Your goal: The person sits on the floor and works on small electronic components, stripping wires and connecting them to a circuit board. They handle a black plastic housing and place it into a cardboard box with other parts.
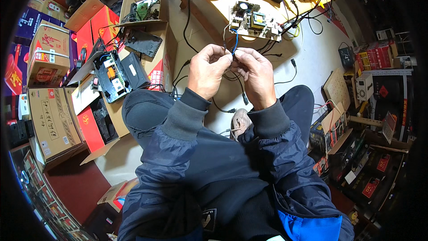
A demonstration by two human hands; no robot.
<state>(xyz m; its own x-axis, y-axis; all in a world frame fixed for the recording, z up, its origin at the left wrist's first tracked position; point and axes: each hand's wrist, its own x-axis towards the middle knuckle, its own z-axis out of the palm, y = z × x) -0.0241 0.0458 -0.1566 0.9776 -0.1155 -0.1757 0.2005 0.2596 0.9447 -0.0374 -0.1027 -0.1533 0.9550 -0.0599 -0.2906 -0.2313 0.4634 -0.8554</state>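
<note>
Student: Where is the blue wire [235, 41] lying relative to the hands?

Instructor: It is meeting the fingertips of the right hand [255, 72], which is closing on it in a pinch. The left hand [207, 72], just beside, is pinching the gray wire [225, 31]; the fingers are hiding the exact contact.

Student: What are the containers holding?

Instructor: At far left, the open cardboard box [164, 6] is holding a green board [142, 10] and tangled leads. Nearer, the black housing [103, 76] is containing electronic parts, including an orange component [108, 63].

Student: Which way is the blue wire pointing?

Instructor: Its long axis is running near to far: one end is reaching the circuit board [255, 20] at the near edge of the desk [209, 3], the other is pointing toward the wearer.
</note>
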